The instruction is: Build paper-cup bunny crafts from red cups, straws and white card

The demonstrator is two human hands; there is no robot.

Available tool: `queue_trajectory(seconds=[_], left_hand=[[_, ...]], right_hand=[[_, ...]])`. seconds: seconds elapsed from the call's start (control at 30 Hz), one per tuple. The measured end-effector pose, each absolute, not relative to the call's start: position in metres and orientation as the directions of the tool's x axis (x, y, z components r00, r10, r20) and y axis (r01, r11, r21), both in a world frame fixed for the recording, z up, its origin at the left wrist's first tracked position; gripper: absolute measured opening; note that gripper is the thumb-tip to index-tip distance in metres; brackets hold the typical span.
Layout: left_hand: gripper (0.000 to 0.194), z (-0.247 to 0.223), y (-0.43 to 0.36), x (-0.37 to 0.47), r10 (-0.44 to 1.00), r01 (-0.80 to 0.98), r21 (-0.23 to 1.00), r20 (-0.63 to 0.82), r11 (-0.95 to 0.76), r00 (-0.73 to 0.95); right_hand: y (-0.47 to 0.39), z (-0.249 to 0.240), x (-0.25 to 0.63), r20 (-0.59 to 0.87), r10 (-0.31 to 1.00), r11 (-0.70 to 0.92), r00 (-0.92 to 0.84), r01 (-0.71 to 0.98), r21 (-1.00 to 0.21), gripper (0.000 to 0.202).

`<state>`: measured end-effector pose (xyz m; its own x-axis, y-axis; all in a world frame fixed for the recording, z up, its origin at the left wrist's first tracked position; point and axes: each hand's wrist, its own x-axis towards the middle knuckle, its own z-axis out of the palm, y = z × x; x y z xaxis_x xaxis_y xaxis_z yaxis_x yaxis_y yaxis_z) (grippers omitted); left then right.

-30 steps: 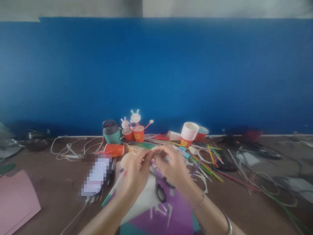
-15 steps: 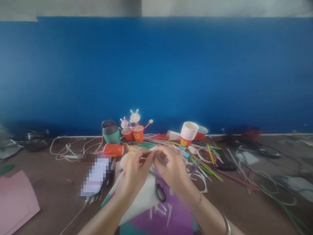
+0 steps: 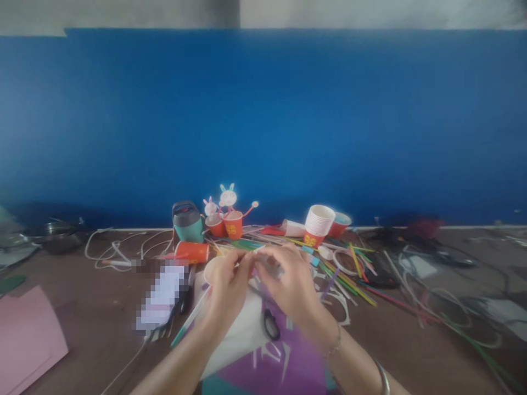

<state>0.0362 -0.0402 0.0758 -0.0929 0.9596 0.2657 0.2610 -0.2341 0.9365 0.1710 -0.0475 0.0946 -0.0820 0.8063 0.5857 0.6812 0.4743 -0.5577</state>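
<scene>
My left hand and my right hand meet fingertip to fingertip over the middle of the table. Both are pinched on something small and whitish between them, too small and blurred to name. Beneath them lie a white sheet and a purple sheet with thin white paper scraps. Black scissor handles show just below my right hand. A pale round piece is partly hidden behind my left hand.
Behind stand a teal jar, orange cups with rabbit figures and a stack of cups. An orange cup lies sideways near a phone. Coloured sticks and cables spread right; pink paper lies left.
The fingers of both hands have shifted slightly at the pinch, and a bit of something whitish now shows at the fingertips. The table objects have not moved.
</scene>
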Motion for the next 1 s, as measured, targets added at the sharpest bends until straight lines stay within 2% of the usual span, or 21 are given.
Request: queue_trajectory(seconds=[0.2, 0.4, 0.57, 0.67, 0.77, 0.87, 1.0], left_hand=[[0.031, 0.081, -0.040, 0.036, 0.977, 0.124, 0.973, 0.205, -0.196, -0.063], [0.031, 0.080, -0.035, 0.030, 0.992, -0.058, 0.993, 0.105, -0.101, 0.075], [0.032, 0.078, -0.033, 0.026, 0.986, 0.026, 0.992, 0.116, -0.120, 0.117], [0.030, 0.080, -0.033, 0.027, 0.980, 0.161, 0.969, 0.170, -0.185, 0.106], [0.030, 0.081, -0.032, 0.030, 0.993, 0.254, 0.961, 0.104, -0.112, 0.047], [0.029, 0.080, -0.031, 0.034, 0.999, 0.157, 0.987, 0.028, -0.022, -0.037], [0.030, 0.075, -0.028, 0.032, 0.999, 0.102, 0.993, 0.052, -0.052, -0.004]], right_hand=[[-0.044, 0.094, 0.174, 0.589, 0.795, 0.533, -0.146, 0.632, -0.563, 0.012], [-0.040, 0.095, 0.180, 0.538, 0.822, 0.546, -0.186, 0.526, -0.653, 0.014], [-0.040, 0.093, 0.183, 0.483, 0.844, 0.527, -0.233, 0.526, -0.668, 0.032], [-0.039, 0.093, 0.184, 0.481, 0.822, 0.564, -0.304, 0.553, -0.613, 0.027], [-0.036, 0.092, 0.183, 0.493, 0.815, 0.566, -0.304, 0.600, -0.565, 0.020], [-0.035, 0.091, 0.182, 0.487, 0.830, 0.537, -0.273, 0.630, -0.561, 0.019], [-0.035, 0.090, 0.181, 0.453, 0.858, 0.496, -0.241, 0.618, -0.610, 0.017]])
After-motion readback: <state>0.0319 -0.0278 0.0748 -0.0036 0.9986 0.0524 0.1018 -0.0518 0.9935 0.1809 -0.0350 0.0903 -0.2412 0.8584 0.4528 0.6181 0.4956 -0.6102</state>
